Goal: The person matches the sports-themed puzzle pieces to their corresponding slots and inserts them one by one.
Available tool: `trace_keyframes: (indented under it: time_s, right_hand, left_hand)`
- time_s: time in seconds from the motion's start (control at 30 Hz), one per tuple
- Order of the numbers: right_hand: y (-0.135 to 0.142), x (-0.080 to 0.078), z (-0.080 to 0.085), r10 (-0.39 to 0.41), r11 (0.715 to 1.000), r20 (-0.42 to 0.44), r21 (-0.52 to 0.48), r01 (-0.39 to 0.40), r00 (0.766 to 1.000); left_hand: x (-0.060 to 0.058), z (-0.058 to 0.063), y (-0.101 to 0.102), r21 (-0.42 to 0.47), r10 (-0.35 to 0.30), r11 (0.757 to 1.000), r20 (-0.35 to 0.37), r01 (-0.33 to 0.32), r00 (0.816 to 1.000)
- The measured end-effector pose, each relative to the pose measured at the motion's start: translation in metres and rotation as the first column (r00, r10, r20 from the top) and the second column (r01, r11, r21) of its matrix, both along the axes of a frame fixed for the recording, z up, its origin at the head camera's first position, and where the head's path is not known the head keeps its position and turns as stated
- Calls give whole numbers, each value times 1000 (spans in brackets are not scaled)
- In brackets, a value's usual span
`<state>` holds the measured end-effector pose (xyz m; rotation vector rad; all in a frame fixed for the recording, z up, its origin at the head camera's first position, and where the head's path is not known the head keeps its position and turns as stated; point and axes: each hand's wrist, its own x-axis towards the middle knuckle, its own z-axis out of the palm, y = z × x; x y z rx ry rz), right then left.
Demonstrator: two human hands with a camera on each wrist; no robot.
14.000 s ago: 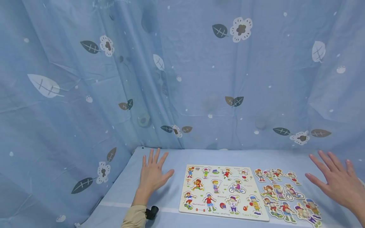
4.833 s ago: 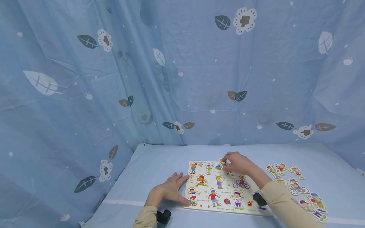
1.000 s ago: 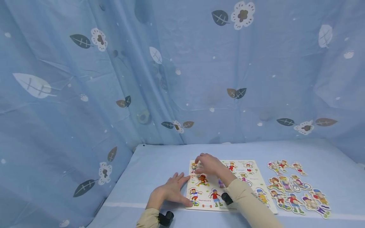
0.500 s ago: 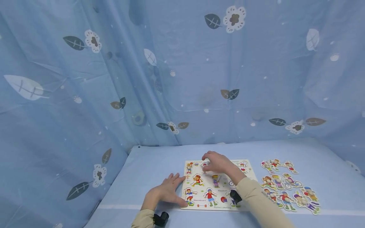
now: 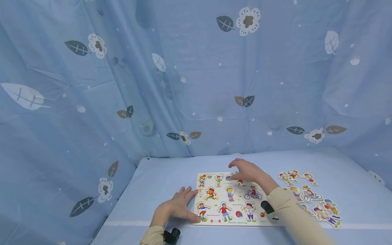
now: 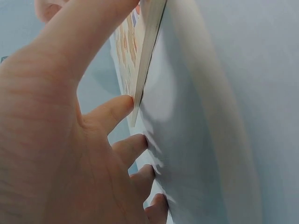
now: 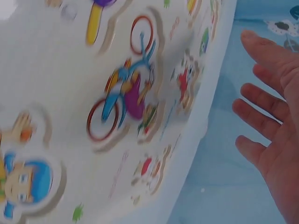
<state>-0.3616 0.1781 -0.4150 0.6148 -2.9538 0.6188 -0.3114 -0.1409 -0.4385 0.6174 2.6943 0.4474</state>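
Observation:
A cream puzzle board (image 5: 214, 223) printed with sports figures lies flat on the table. My left hand (image 5: 177, 207) rests at its left side, fingers spread. In the left wrist view a fingertip touches the board's edge (image 6: 148, 51) and the thumb reaches over the top. A basketball-player piece (image 5: 201, 181) with a round knob sits at the board's upper left spot. Over the board's far edge, right of the middle, hovers my right hand (image 5: 249, 171), thumb and fingers apart and nothing between them. The right wrist view shows its relaxed fingers (image 7: 261, 100) beside the printed cyclist (image 7: 124, 88).
Several loose knobbed figure pieces (image 5: 310, 193) lie right of the board, some behind the right forearm. A cyclist piece (image 5: 311, 194) and a baseball piece (image 5: 325, 215) are among them. A blue patterned curtain (image 5: 196, 85) hangs behind and left of the table (image 5: 171, 170).
My right hand has moved from the board's upper left corner rightward along its far edge, leaving the basketball-player piece there. The left hand keeps its place. The head view has shifted slightly.

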Motion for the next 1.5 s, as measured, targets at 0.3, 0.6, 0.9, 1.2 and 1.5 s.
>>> trace_keyframes:
  time_s: [0.3, 0.6, 0.9, 1.2, 1.5]
  right_hand:
    - [39, 5, -2, -27, 1000, 50, -6, 28, 998]
    - [83, 12, -5, -67, 998, 37, -14, 68, 997]
    - [119, 20, -5, -125, 991, 16, -43, 125, 992]
    - [135, 25, -15, -186, 979, 98, -60, 193, 978]
    - [148, 28, -24, -195, 978, 104, -50, 201, 975]
  left_hand:
    - [0, 2, 0, 10, -10, 1000, 3, 10, 1000]
    - [1, 0, 1, 7, 4, 1000, 7, -4, 1000]
    - [-1, -2, 0, 1, 5, 1000, 11, -5, 1000]
    - [0, -1, 0, 12, -11, 1000, 2, 11, 1000]
    - [-1, -1, 0, 10, -5, 1000, 12, 5, 1000]
